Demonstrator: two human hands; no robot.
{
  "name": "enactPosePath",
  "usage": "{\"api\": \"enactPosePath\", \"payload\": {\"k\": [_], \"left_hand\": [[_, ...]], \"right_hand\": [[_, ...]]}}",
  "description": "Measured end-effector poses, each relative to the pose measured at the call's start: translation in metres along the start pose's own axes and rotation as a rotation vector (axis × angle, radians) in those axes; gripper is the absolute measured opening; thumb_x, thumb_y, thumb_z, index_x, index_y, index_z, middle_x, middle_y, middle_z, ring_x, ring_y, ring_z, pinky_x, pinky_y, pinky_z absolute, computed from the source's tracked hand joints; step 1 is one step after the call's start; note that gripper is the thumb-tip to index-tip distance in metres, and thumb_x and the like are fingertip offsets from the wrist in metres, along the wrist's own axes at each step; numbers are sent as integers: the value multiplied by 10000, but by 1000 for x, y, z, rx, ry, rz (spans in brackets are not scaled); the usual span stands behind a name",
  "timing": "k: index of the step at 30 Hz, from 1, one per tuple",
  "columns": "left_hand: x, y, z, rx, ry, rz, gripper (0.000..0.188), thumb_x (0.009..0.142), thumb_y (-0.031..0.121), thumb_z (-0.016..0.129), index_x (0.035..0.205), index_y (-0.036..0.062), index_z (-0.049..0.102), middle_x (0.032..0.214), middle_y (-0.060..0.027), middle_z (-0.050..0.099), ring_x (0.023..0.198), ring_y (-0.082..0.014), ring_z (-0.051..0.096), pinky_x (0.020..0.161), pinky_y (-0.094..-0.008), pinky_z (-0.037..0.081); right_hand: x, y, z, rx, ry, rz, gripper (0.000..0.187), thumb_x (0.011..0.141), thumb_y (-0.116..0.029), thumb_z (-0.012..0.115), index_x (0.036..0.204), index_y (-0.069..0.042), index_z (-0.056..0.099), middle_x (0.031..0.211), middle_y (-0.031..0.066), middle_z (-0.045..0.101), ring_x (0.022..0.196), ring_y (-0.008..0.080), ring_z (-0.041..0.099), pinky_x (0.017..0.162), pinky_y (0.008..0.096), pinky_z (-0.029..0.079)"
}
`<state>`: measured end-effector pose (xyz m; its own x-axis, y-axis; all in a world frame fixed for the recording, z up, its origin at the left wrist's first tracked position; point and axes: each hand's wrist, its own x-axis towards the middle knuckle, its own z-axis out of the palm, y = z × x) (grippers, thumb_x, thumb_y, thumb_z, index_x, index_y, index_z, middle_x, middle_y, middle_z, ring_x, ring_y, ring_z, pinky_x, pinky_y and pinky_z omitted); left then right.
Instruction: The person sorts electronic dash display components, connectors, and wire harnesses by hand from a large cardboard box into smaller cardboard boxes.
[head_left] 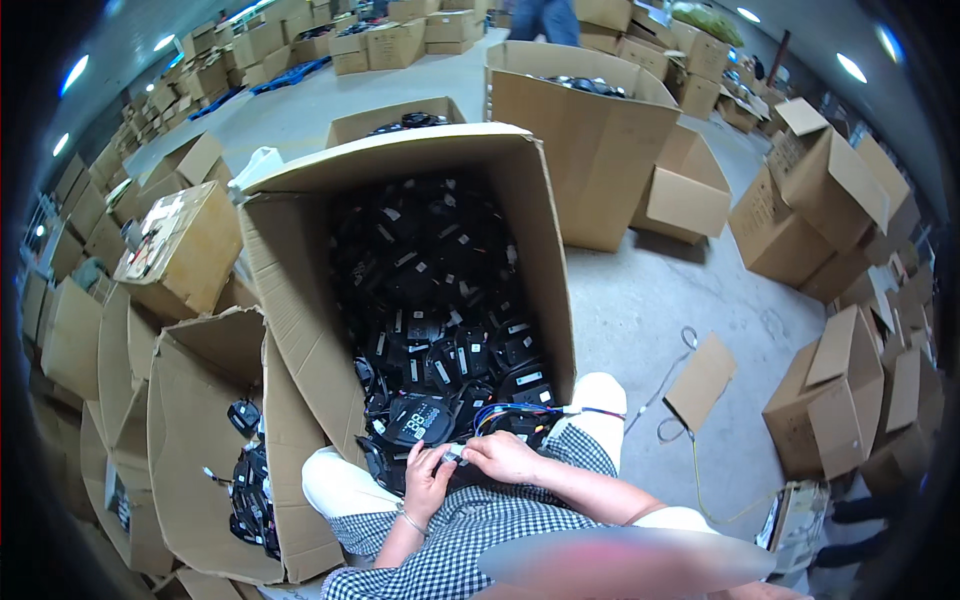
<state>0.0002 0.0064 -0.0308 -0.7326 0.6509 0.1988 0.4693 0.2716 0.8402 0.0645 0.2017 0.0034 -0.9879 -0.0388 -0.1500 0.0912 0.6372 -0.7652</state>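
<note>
My left hand (425,488) and my right hand (503,459) meet over my lap at the near edge of a big carton (555,290). Both pinch a small pale piece (454,453) that looks like a plug connector. A bundle of coloured wires (520,408) arcs above my right hand toward my right knee. Whether the wires join the pale piece is hidden by my fingers. Just beyond my left hand lies a black rounded device (416,418) with white markings. Many similar black devices (420,270) with small white labels fill the carton.
To the left, a lower open carton (205,360) holds more black devices (255,490). A tall carton (590,160) stands beyond on the right. Open boxes (820,190) line the right side. A cardboard piece (702,382) and a cable (695,480) lie on the floor. Someone's legs (545,20) show far off.
</note>
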Motion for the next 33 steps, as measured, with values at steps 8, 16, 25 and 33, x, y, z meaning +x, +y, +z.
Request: {"api": "enactPosePath", "payload": {"k": [8,16,25,33], "left_hand": [[1,17,7,147,206,40,228,762,122,742,974,57,691,904,-80,706,851,-255,648,896,-398,433],[3,9,8,-21,113,6,242,760,100,739,987,25,703,940,-118,706,854,-273,640,819,-353,457],[-1,-1,1,-30,-56,109,222,801,108,701,1009,30,695,940,-118,689,848,-288,616,809,-382,448],[-3,16,-1,184,-63,229,183,809,185,704,950,69,718,944,-97,708,841,-277,648,763,-383,467]], "right_hand": [[4,-4,1,176,-57,65,358,944,-345,524,916,-31,694,796,167,685,769,322,676,706,450,502],[-2,3,6,277,-8,57,362,907,-321,555,888,17,685,759,185,664,705,282,649,648,421,474],[18,15,7,584,-346,255,250,801,-213,651,625,-35,656,535,20,520,433,130,437,393,305,281],[4,1,5,-40,-340,128,417,868,-440,524,956,-86,727,989,203,689,953,380,659,813,462,522]]}}
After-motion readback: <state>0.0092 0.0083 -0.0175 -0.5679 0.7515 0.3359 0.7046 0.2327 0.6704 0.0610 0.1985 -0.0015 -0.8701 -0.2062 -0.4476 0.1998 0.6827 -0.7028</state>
